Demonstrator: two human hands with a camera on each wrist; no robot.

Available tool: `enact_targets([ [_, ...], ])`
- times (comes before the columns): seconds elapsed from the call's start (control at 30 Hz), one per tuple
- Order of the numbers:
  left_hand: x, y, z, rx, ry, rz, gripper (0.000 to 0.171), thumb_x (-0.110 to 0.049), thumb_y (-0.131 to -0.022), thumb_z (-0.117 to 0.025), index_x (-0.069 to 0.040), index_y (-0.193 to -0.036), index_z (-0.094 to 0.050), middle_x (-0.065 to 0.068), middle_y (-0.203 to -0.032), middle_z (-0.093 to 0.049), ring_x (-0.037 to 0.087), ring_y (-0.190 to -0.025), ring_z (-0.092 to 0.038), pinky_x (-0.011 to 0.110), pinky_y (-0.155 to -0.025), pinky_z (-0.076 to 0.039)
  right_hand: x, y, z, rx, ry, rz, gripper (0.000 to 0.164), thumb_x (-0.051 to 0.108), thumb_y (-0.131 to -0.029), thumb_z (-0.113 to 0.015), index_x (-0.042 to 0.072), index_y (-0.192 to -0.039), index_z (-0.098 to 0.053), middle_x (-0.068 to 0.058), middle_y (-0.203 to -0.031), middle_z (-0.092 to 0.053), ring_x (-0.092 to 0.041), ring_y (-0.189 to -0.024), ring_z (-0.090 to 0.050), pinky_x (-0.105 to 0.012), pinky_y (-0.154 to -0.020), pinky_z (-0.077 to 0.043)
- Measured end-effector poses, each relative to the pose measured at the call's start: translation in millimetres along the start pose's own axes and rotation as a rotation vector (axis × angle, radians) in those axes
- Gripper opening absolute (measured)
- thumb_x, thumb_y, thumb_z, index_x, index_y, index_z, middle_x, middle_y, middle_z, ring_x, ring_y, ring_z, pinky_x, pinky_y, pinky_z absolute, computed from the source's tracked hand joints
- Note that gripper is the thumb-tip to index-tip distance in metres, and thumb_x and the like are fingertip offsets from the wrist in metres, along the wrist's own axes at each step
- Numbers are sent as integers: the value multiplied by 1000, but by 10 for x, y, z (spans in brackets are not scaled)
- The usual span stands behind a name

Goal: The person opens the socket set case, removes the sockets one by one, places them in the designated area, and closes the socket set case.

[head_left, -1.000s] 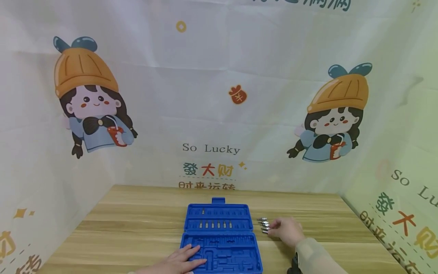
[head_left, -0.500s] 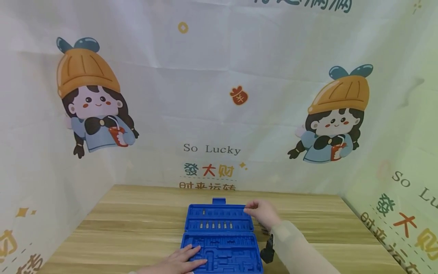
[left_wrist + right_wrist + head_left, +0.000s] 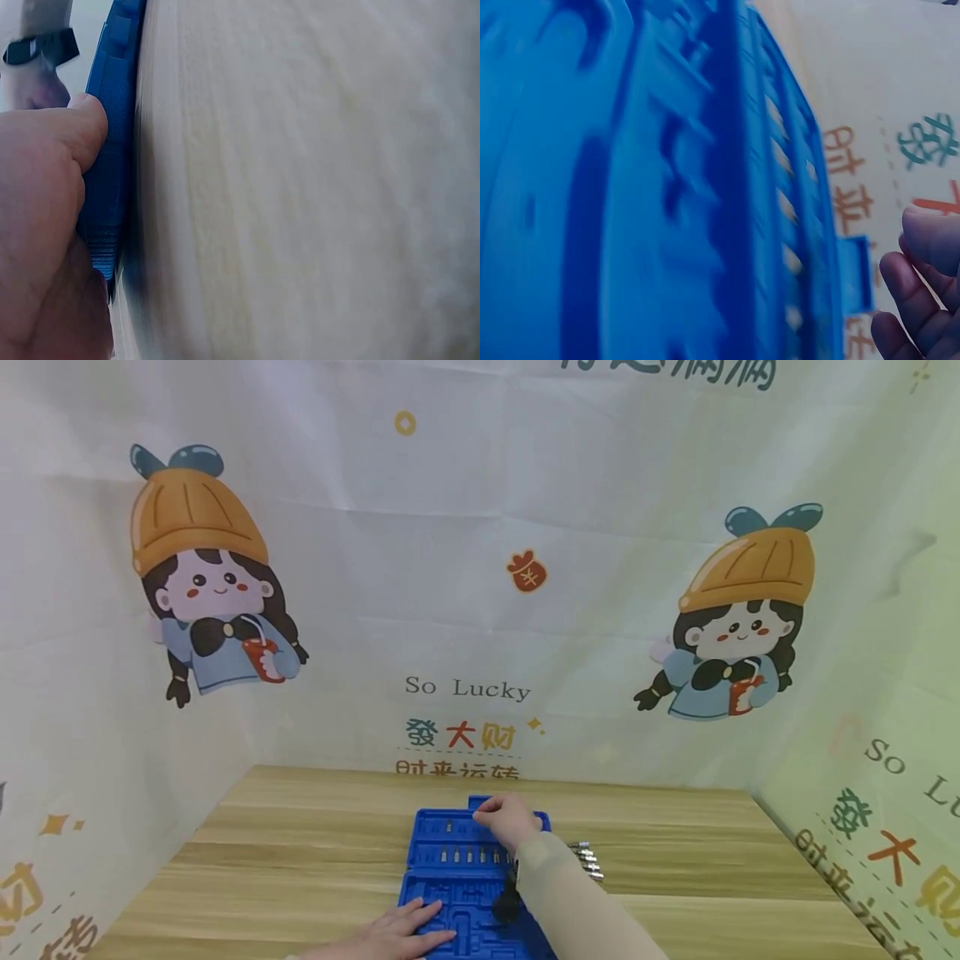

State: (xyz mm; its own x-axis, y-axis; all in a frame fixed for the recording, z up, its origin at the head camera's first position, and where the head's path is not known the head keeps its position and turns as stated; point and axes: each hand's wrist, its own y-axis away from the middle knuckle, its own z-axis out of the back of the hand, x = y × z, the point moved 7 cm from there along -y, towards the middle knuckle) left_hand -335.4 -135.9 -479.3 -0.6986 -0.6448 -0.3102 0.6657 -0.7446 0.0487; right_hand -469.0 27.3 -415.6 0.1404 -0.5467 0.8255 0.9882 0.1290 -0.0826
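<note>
I see the left hand [image 3: 397, 935] resting, fingers apart, on the blue case [image 3: 465, 872] on the desk [image 3: 300, 843]. The right hand [image 3: 512, 822] is over the far half; I can't tell if those fingers pinch anything.

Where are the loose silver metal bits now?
In the head view, the loose silver metal bits lie on the wooden table, right of the open blue plastic case, beside the pale right sleeve.

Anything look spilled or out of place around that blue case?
Nothing looks spilled or damaged. Some loose metal pieces lie outside the blue case, on the table to its right, but in a tidy row.
</note>
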Motion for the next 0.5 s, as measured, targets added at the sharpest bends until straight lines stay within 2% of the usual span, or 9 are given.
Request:
enact_targets([
  [0.07, 7, -10, 0, -2, -15, -8, 53, -50, -98, -47, -30, -147, -41, 11, -152, -36, 39, -136, -34, 51, -103, -37, 12, -18, -77, -8, 22, -11, 11, 20, -91, -68, 11, -97, -73, -4, -101, -68, -33, -103, -57, -65, -101, -21],
  [0.3, 52, -16, -35, -33, 22, -31, 53, -48, -97, -49, -35, -147, -39, 10, -153, -36, 41, -136, -34, 52, -102, -38, 26, -72, -289, -5, 117, -60, 18, 26, -89, -70, 13, -102, -72, -6, -107, -67, -38, -109, -53, -62, -98, -28],
  [0.5, 93, -39, -35, -83, 55, -39, 48, -44, -97, -50, -35, -144, -45, 13, -148, -42, 46, -129, -41, 52, -96, -43, -10, -149, -474, 34, 219, -98, 23, 34, -89, -69, 17, -104, -72, -11, -115, -62, -44, -120, -44, -62, -101, -28],
])
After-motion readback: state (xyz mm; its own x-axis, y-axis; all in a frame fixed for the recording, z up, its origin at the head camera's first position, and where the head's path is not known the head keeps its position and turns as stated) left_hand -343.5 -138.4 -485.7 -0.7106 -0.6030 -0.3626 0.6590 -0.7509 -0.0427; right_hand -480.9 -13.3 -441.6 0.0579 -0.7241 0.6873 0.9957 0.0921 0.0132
